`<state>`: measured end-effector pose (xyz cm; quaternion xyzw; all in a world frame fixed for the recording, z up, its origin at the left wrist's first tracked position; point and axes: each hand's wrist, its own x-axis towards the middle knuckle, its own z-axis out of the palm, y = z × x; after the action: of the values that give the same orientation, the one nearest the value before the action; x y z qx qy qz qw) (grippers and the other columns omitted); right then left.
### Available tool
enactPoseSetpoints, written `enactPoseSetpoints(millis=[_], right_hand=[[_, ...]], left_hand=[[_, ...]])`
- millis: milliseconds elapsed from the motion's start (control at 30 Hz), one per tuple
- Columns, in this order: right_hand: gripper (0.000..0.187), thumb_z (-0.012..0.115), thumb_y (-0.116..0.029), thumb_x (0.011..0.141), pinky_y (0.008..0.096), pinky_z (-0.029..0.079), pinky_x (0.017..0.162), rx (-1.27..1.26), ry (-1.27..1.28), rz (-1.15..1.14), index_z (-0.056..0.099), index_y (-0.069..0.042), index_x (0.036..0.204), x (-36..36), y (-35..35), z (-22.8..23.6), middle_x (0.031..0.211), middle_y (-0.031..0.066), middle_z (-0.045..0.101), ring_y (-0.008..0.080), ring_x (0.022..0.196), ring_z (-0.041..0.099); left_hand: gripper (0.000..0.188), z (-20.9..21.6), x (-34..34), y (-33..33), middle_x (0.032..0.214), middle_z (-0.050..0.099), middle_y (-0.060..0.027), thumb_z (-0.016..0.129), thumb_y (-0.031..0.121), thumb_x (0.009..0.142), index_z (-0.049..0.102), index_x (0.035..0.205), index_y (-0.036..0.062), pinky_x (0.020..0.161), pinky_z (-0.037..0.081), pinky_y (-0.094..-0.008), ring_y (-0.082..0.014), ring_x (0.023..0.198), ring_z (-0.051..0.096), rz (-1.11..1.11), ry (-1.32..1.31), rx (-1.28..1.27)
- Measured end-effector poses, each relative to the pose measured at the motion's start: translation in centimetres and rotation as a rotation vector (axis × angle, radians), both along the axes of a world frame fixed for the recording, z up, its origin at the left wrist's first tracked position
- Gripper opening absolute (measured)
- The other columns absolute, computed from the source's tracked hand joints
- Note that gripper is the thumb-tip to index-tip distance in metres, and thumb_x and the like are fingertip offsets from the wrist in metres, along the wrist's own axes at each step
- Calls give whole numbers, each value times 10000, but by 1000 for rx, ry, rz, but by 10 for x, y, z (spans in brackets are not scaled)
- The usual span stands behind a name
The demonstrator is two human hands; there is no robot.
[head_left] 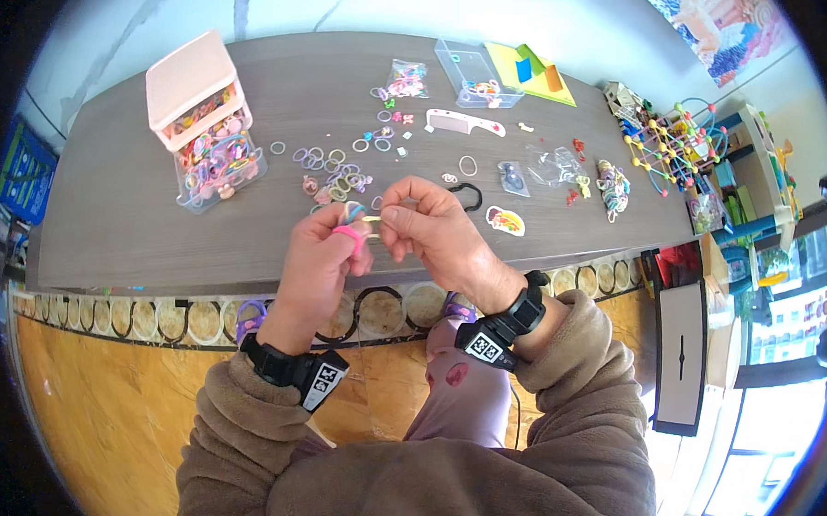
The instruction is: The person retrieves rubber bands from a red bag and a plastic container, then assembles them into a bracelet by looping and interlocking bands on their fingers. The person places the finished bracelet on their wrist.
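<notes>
My left hand (310,256) is closed around a few small hair ties just above the table's near edge. A bright pink hair tie (353,242) loops over its fingers, and a blue-and-white one (353,211) shows beside it. Between the two hands stretches a pale yellow hair tie (372,219). The thumb and fingers of my right hand (447,239) pinch its other end. On the table just beyond my hands lies a loose cluster of purple, white and pink hair ties (344,175). A black hair clip or band (472,197) lies beyond my right hand.
A pink-lidded box (192,80) of hair ties stands on the left of the grey table (111,199). Farther back are a white comb (465,123) and a clear plastic box (463,68). A bead maze (675,145) and a multicoloured bundle (612,190) sit at the right.
</notes>
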<state>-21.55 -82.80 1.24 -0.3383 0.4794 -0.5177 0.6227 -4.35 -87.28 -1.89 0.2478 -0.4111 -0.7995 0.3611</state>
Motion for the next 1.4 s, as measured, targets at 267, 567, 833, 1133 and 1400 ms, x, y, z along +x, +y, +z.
enactPoseSetpoints(millis=[267,567,833,1133,1400], right_hand=[[124,603,3,906,235,524,627,-180,472,-198,629,-43,1018,-67,16,13,900,44,683,92,759,619],[356,670,-46,833,388,523,860,-177,1679,-73,610,-71,1183,-164,38,9,1051,115,674,286,974,644],[235,533,-147,997,295,550,576,-27,1038,-415,607,-12,1174,-191,12,-11,1041,126,718,191,719,698],[175,563,-147,982,202,474,461,-3,521,-508,641,-11,1060,-184,44,26,863,60,686,86,612,621],[136,568,-140,976,206,385,395,9,556,-284,611,-12,955,-132,-14,48,669,22,594,74,451,486]], left_hand=[[52,-5,2,-7,657,519,15,606,83,929,589,889,55,559,390,-275,-94,545,476,89,106,-13],[77,-5,2,-20,647,495,20,591,91,952,594,887,51,561,381,-270,-88,543,452,179,134,-49],[88,-12,7,-25,650,489,21,560,107,974,586,907,56,571,383,-293,-91,533,423,247,130,-27],[137,-20,18,-34,713,469,21,579,203,986,528,965,78,585,365,-279,-91,570,424,226,268,-102],[78,-9,27,-27,660,503,16,530,102,974,587,961,51,576,397,-304,-97,546,431,409,264,22]])
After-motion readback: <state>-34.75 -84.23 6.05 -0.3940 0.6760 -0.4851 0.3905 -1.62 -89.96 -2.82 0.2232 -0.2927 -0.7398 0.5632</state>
